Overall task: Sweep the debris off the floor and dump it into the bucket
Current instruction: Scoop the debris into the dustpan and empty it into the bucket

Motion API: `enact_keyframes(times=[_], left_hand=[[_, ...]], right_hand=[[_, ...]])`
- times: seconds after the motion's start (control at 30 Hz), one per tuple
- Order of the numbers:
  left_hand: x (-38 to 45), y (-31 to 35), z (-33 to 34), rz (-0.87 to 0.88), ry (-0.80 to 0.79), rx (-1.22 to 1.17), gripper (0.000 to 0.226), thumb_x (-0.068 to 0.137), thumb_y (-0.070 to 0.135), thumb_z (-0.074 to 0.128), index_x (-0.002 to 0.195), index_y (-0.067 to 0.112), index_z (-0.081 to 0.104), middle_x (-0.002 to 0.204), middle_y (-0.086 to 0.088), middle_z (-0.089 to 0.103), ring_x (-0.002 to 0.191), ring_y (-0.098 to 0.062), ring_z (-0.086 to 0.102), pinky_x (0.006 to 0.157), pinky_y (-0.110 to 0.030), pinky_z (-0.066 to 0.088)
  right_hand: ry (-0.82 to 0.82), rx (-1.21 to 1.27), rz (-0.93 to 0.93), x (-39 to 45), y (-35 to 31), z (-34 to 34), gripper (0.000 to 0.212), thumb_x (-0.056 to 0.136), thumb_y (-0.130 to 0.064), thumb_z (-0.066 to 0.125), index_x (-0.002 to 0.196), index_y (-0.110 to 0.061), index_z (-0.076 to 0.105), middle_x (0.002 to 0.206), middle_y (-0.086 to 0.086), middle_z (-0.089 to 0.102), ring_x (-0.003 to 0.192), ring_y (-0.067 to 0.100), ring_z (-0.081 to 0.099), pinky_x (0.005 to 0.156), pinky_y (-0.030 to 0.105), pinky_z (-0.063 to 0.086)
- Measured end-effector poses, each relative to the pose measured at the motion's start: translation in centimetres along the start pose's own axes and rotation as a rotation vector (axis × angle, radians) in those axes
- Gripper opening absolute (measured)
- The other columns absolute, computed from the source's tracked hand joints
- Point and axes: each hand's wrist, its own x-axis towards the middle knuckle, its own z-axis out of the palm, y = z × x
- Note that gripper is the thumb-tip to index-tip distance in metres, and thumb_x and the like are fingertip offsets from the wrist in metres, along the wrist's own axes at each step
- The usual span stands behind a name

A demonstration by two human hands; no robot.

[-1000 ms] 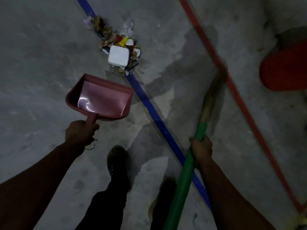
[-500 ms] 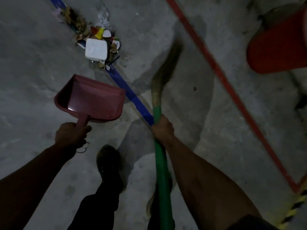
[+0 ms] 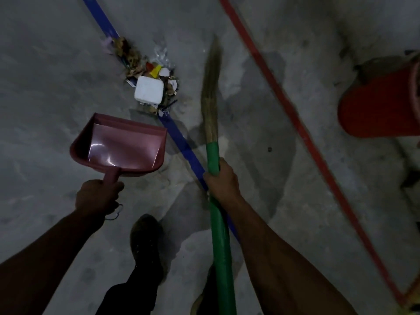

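Note:
A heap of debris (image 3: 145, 67) lies on the grey floor over a blue tape line: dry leaves, coloured scraps, clear plastic and a white square container (image 3: 148, 92). My left hand (image 3: 97, 196) grips the handle of a pink dustpan (image 3: 120, 146), held empty just short of the heap. My right hand (image 3: 221, 180) grips the green handle of a broom (image 3: 211, 98), whose straw bristles point away to the right of the heap. The red bucket (image 3: 381, 105) stands at the right edge, partly cut off.
A blue tape line (image 3: 181, 142) runs diagonally between the dustpan and the broom. A red tape line (image 3: 293, 114) crosses the floor between broom and bucket. My dark shoe (image 3: 145, 237) and trouser leg are at the bottom centre. Yellow-black tape marks the bottom right corner.
The broom has swung from the right, near the red line, over to just right of the debris heap. The dustpan has stayed just short of the heap, and the view has shifted.

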Motion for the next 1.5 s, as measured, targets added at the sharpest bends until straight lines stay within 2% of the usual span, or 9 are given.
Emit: enact_keyframes(times=[0.13, 0.23, 0.37, 0.53, 0.8, 1.0, 1.13, 1.3, 1.5], left_hand=[[-2.0, 2.1, -1.2, -0.013, 0.077, -0.069, 0.022, 0.075, 0.021, 0.074, 0.066, 0.004, 0.063, 0.055, -0.008, 0.062, 0.034, -0.018, 0.056, 0.049, -0.025, 0.049], [-2.3, 2.8, -2.1, -0.026, 0.092, -0.097, 0.023, 0.079, 0.021, 0.072, 0.069, 0.002, 0.063, 0.061, -0.012, 0.063, 0.044, -0.022, 0.058, 0.055, -0.027, 0.049], [-2.6, 3.1, -3.1, -0.07, 0.103, -0.129, 0.023, 0.078, 0.024, 0.071, 0.07, 0.003, 0.064, 0.057, -0.012, 0.064, 0.043, -0.023, 0.06, 0.057, -0.03, 0.052], [-2.5, 4.3, -3.3, -0.149, 0.123, -0.195, 0.023, 0.078, 0.025, 0.069, 0.071, 0.003, 0.064, 0.054, -0.01, 0.064, 0.036, -0.018, 0.059, 0.038, -0.022, 0.044], [-1.0, 8.0, 0.4, -0.242, 0.218, -0.29, 0.018, 0.078, 0.023, 0.072, 0.071, 0.008, 0.065, 0.046, -0.001, 0.061, 0.033, -0.012, 0.058, 0.035, -0.019, 0.041], [-2.6, 12.0, 5.8, -0.353, 0.315, -0.4, 0.014, 0.078, 0.019, 0.071, 0.07, 0.011, 0.063, 0.048, -0.002, 0.061, 0.034, -0.014, 0.057, 0.035, -0.02, 0.041], [-3.5, 14.3, 8.2, -0.4, 0.34, -0.465, 0.014, 0.079, 0.017, 0.07, 0.069, 0.01, 0.062, 0.057, -0.007, 0.062, 0.04, -0.017, 0.056, 0.036, -0.02, 0.04], [-2.8, 15.1, 10.0, -0.412, 0.371, -0.53, 0.015, 0.078, 0.014, 0.07, 0.068, 0.007, 0.063, 0.041, 0.001, 0.057, 0.029, -0.009, 0.051, 0.03, -0.018, 0.038], [-1.8, 13.7, 12.2, -0.419, 0.349, -0.512, 0.013, 0.076, 0.017, 0.072, 0.072, 0.008, 0.064, 0.041, 0.0, 0.059, 0.03, -0.009, 0.053, 0.03, -0.018, 0.037]], right_hand=[[-0.107, -0.086, 0.09, 2.8, -3.0, 1.8, 0.038, 0.089, -0.017, 0.06, 0.125, -0.011, 0.05, 0.111, 0.011, 0.061, 0.096, 0.027, 0.063, 0.081, 0.037, 0.056], [-0.199, -0.163, 0.042, 3.7, -5.8, 3.9, 0.045, 0.088, -0.021, 0.059, 0.131, -0.012, 0.048, 0.116, 0.011, 0.059, 0.098, 0.026, 0.059, 0.074, 0.029, 0.048], [-0.145, -0.229, -0.067, 3.0, -8.3, 2.6, 0.042, 0.089, -0.023, 0.056, 0.13, -0.019, 0.048, 0.114, 0.008, 0.062, 0.09, 0.022, 0.059, 0.066, 0.026, 0.046], [-0.109, -0.289, -0.116, 5.0, -12.2, -2.3, 0.037, 0.092, -0.021, 0.055, 0.127, -0.02, 0.046, 0.105, 0.01, 0.061, 0.091, 0.031, 0.065, 0.083, 0.052, 0.056], [-0.178, -0.787, -0.28, 20.2, -20.5, -4.6, 0.05, 0.091, -0.023, 0.059, 0.136, -0.009, 0.042, 0.128, 0.018, 0.055, 0.113, 0.036, 0.055, 0.086, 0.034, 0.044], [-0.337, -1.083, -0.498, 24.2, -17.4, -10.0, 0.059, 0.093, -0.02, 0.055, 0.145, -0.012, 0.026, 0.113, 0.019, 0.056, 0.094, 0.034, 0.061, 0.082, 0.046, 0.055], [-0.287, -1.099, -0.553, 24.4, -15.8, -14.1, 0.074, 0.098, -0.026, 0.051, 0.156, -0.017, 0.007, 0.115, 0.02, 0.05, 0.096, 0.036, 0.057, 0.081, 0.041, 0.05], [-0.243, -1.037, -0.704, 27.9, -22.1, -10.8, 0.073, 0.097, -0.022, 0.05, 0.156, -0.016, 0.009, 0.123, 0.024, 0.049, 0.102, 0.041, 0.056, 0.084, 0.044, 0.05], [-0.28, -1.251, -0.812, 31.6, -29.2, -3.5, 0.069, 0.089, -0.024, 0.058, 0.149, -0.013, 0.026, 0.128, 0.025, 0.049, 0.114, 0.044, 0.054, 0.09, 0.045, 0.048]])
